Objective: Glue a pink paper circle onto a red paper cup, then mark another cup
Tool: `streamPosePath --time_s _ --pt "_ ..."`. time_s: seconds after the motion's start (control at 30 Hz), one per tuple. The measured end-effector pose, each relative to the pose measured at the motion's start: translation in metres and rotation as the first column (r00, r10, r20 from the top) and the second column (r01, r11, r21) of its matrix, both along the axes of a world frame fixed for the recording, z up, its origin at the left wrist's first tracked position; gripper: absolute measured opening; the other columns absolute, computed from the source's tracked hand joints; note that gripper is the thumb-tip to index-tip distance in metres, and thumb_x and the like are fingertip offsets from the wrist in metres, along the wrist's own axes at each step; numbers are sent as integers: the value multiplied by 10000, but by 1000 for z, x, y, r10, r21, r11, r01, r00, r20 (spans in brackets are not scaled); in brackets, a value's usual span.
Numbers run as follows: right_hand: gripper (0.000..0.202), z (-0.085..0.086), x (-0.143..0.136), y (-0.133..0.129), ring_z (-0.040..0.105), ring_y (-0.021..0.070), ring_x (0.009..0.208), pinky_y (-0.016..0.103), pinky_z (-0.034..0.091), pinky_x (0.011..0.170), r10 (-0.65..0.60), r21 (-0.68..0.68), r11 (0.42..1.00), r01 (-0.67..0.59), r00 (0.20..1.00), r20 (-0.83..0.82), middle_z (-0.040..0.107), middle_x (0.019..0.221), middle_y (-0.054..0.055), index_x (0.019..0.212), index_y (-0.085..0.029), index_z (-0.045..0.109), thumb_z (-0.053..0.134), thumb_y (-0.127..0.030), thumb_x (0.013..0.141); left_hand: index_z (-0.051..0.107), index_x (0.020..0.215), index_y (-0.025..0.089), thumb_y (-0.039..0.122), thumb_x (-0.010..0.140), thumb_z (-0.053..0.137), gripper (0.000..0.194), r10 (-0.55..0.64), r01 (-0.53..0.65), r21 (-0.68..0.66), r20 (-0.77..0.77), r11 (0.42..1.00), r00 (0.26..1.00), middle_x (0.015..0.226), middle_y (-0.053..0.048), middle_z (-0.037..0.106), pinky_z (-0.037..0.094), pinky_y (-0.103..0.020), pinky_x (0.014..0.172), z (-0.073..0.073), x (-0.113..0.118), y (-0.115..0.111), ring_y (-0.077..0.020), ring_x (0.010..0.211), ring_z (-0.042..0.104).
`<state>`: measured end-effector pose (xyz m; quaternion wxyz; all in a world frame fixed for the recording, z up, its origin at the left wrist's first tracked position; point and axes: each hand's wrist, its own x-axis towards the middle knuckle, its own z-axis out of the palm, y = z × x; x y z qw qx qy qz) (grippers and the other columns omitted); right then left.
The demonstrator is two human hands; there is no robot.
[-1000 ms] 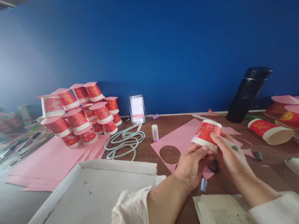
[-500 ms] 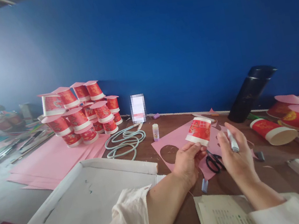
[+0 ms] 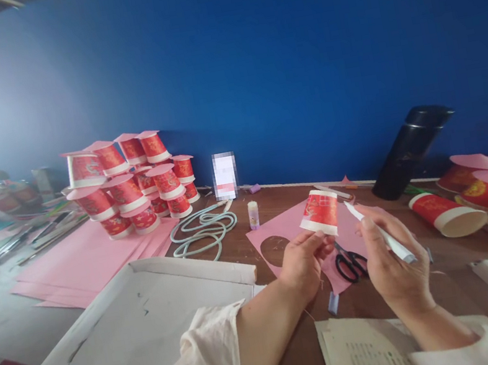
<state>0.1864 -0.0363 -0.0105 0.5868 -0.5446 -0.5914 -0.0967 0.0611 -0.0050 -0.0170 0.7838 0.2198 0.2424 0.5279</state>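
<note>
A red paper cup [image 3: 321, 213] with white bands is held upside down by its rim in my left hand [image 3: 304, 263], thumb and fingers pinched on it. Just to the right, my right hand [image 3: 397, 262] grips a white marker [image 3: 383, 233], its thin tip pointing up and left towards the cup without touching it. Beneath and behind the cup lies a pink paper sheet [image 3: 266, 227] with a round hole. Black-handled scissors [image 3: 351, 264] rest on the sheet between my hands.
Stacked red cups with pink tops [image 3: 126, 194] stand at left on pink sheets [image 3: 92, 259]. A glue stick [image 3: 253, 215], coiled cable [image 3: 205, 230] and phone [image 3: 224, 175] are mid-table. A black bottle [image 3: 411, 150] and fallen cup [image 3: 448, 214] lie right; a booklet [image 3: 363, 350] is in front.
In my right hand the marker has turned, its tip now towards the cup. That hand has shifted slightly down and right. The cup in my left hand has moved slightly left.
</note>
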Motion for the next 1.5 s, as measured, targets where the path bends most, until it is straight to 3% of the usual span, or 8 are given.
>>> streamPosePath --time_s 0.1,0.27,0.5,0.77,0.97,1.23,1.5 --pt "253 3 -5 -3 682 209 916 353 518 848 -3 29 1000 2 999 37 730 1008 86 1085 -174 686 542 -320 937 729 771 82 292 544 889 348 9 -9 -2 4 1000 1000 755 -68 674 445 -266 771 1 -1 0 -128 735 611" --pt "190 2 -12 -6 695 165 806 267 527 731 35 -22 999 -32 993 114 740 916 52 1004 -181 690 584 -309 913 729 746 90 324 540 894 352 0 1 38 -24 999 1000 738 -60 663 446 -279 799 -6 1 2 -128 730 599" --pt "201 -5 -11 -5 692 165 739 260 514 666 18 -75 997 -7 989 145 735 836 35 948 -197 687 585 -366 910 733 764 110 371 593 852 334 -24 39 110 -137 993 990 712 -45 646 438 -311 773 -18 4 5 -124 666 550" --pt "227 -6 -12 -6 689 171 742 272 498 675 23 -135 991 -7 993 112 737 848 41 951 -199 687 574 -392 911 701 695 123 416 630 803 317 3 49 165 -300 985 954 642 -5 569 360 -276 660 -10 -1 0 -106 631 470" --pt "245 -6 -12 -6 691 179 755 281 493 690 14 -139 990 0 995 99 737 848 41 952 -203 690 562 -409 914 698 711 126 442 615 798 345 -23 75 169 -292 983 956 675 -26 595 378 -290 665 -11 0 -1 -130 651 495" --pt "291 -5 -14 -7 677 169 677 266 484 627 -11 -179 983 32 993 120 729 774 35 912 -199 696 546 -448 911 641 608 147 309 656 720 187 41 29 188 -360 982 932 625 2 547 365 -279 671 -3 -4 -3 -111 629 463" --pt "291 -4 -16 -6 678 183 691 278 493 643 -6 -174 984 27 992 123 730 772 49 900 -191 696 547 -441 908 665 627 150 321 651 720 182 47 21 187 -353 982 934 640 -14 579 373 -289 683 -6 -3 -1 -126 647 481"
